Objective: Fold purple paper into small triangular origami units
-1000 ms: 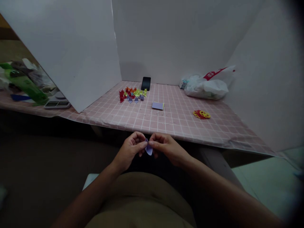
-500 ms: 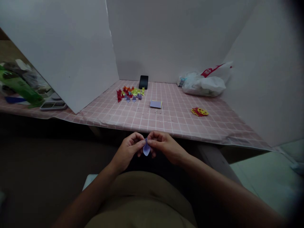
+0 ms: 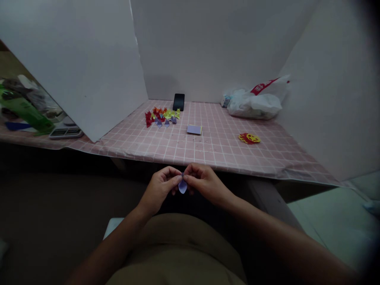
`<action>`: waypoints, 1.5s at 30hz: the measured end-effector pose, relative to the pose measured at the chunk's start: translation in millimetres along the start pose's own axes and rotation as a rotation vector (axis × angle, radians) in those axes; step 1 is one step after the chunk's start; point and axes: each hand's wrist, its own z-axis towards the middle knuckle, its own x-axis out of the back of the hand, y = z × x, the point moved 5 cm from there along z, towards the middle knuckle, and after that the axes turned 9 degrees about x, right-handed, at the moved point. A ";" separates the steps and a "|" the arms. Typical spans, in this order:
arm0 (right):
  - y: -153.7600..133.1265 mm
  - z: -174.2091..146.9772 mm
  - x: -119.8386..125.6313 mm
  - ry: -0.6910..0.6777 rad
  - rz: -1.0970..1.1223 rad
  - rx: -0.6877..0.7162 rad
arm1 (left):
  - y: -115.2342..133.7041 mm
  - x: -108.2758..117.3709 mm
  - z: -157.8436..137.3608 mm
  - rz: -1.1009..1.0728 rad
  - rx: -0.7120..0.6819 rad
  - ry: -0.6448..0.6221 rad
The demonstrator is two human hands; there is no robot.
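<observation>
A small folded piece of purple paper (image 3: pixel 182 187) is pinched between both hands, just in front of the table's near edge. My left hand (image 3: pixel 162 185) grips its left side with thumb and fingertips. From the right, my right hand (image 3: pixel 204 182) pinches the same paper near its top, the thumbs almost meeting. The lower part of the paper hangs as a rounded, pointed flap; the fingers hide its upper part. On the table beyond lies a small stack of purple and yellow paper (image 3: pixel 194 130). Several small folded paper figures (image 3: pixel 162 116) in red, orange, yellow and purple stand grouped to its left.
A black phone (image 3: pixel 178 102) leans at the back wall. Red and yellow cut-out shapes (image 3: pixel 249 138) lie on the right of the pink checked tablecloth (image 3: pixel 142 148), before a white plastic bag (image 3: pixel 255 105). White panels enclose three sides; a digital scale (image 3: pixel 65 132) sits outside the left one.
The thumbs have closed in slightly on the purple paper, and less of its middle shows between them. Both hands stay in nearly the same place.
</observation>
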 end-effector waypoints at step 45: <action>1.4 0.3 -0.1 -0.037 0.007 0.023 | 3.0 -1.6 -2.0 0.028 -0.021 0.017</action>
